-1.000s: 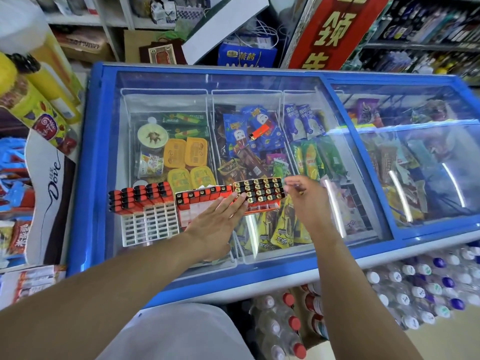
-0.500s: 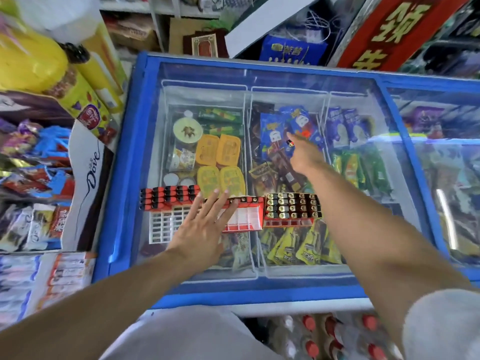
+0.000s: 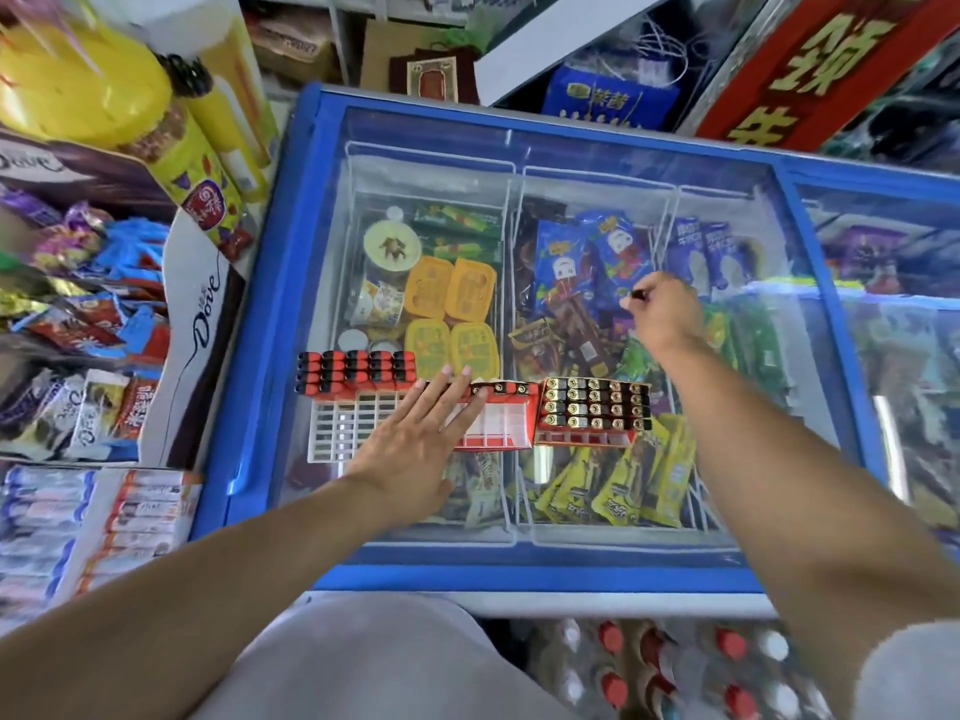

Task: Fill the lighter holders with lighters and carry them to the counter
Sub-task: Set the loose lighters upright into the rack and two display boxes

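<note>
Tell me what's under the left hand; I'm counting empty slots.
The left hand lies flat on the red lighter holder. Empty slots show beside it; those beneath the palm are hidden.

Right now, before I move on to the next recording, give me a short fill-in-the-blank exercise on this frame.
1. The three lighter holders lie on the freezer's glass ____.
2. The left hand rests flat on the ____ holder of the row.
3. The holder that is completely full is the one on the ____.
4. The right hand pinches a single ____.

Missing words: lid; middle; right; lighter
</note>
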